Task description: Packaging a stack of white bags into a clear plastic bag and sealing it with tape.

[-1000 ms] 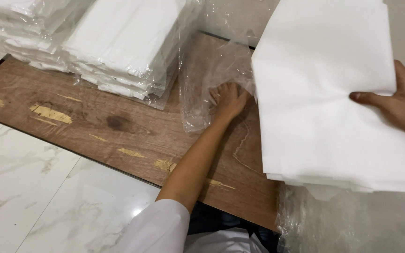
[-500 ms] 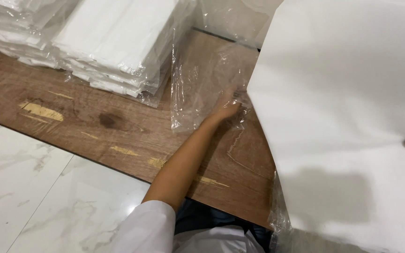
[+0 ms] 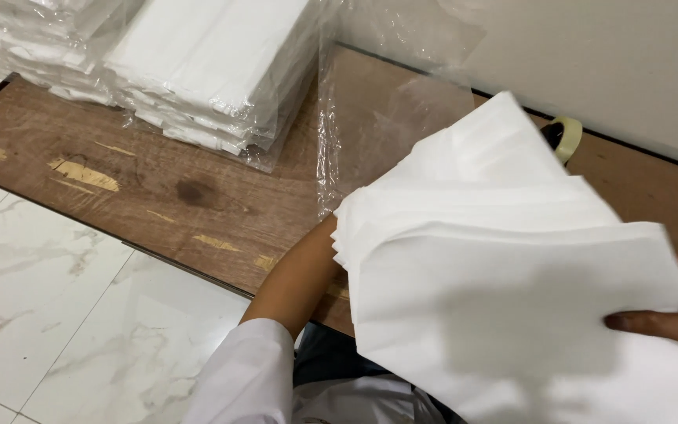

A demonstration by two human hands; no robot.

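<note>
A thick stack of white fabric sheets (image 3: 512, 298) fills the lower right of the view, tilted toward me. My right hand (image 3: 668, 320) grips its right edge, with the thumb lying on top. My left forearm (image 3: 296, 275) reaches in under the stack's left corner, and the sheets hide that hand. A clear plastic bag (image 3: 390, 118) lies flat on the wooden board (image 3: 158, 188) just beyond the stack.
Piles of white sheets packed in clear plastic (image 3: 205, 63) stand on the board's far left. A roll of tape (image 3: 565, 137) sits by the white wall (image 3: 606, 55). White marble floor tiles (image 3: 64, 314) lie to the left of the board.
The stack has swung down and left, so it now covers my left hand, which was pressing on the plastic bag. The view has shifted right, showing the tape roll.
</note>
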